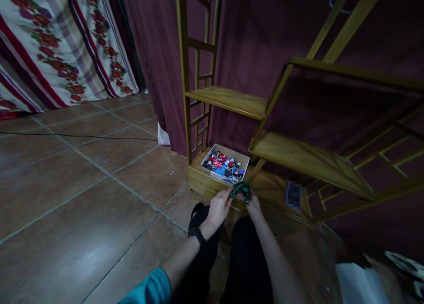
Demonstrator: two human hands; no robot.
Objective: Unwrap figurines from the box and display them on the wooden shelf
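Between my two hands is a shiny dark green thing (241, 190), bent in an arch; its exact kind is too small to make out. My left hand (220, 203), with a dark watch (198, 237) on the wrist, has its fingers closed on the left end. The right end is gripped by my right hand (253, 205), whose fingers are partly hidden behind it. Just beyond my hands sits an open shallow cardboard box (246, 162) holding several small colourful figures (221, 163) in red, blue, black and white.
A wooden shelf unit (228, 100) rises in front of me, its slanted boards (311, 160) to the right. A blurred dark blue item (294, 195) rests on the low shelf. A black cable (82, 136) crosses the tiled floor (82, 198). White objects (361, 282) lie at lower right.
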